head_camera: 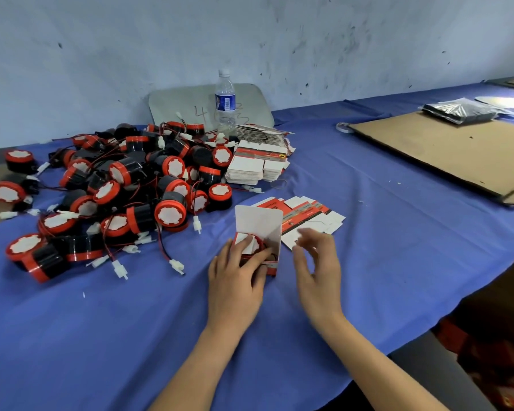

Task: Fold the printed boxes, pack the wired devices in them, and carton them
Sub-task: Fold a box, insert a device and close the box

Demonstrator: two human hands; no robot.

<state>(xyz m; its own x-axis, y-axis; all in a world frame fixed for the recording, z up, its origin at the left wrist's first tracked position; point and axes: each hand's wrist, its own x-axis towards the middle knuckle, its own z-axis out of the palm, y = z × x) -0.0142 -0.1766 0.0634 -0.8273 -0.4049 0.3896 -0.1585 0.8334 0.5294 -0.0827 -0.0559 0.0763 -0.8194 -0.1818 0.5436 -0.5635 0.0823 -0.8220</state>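
Left hand [238, 271] curled round the printed box [275, 240] on the bench [101, 336], thumb across its front. Right hand [318, 262] empty, fingers loosely bent, just right of box, nearer the upright lid flap [257, 216]. Wired device [254, 244] already inside; lid unclosed.

1. The box [258, 222] I hold in my left hand [235, 280] is thin card: matt white inside, printed red outside.
2. Left of the box, the devices [107, 191] are glossy black and red plastic with matt white faces.
3. Under the box, the cloth [101, 321] is matt blue fabric.
4. Behind the box, the bottle [225, 99] is clear shiny plastic.
5. Far right of the box, the board [445, 149] is rough brown cardboard.
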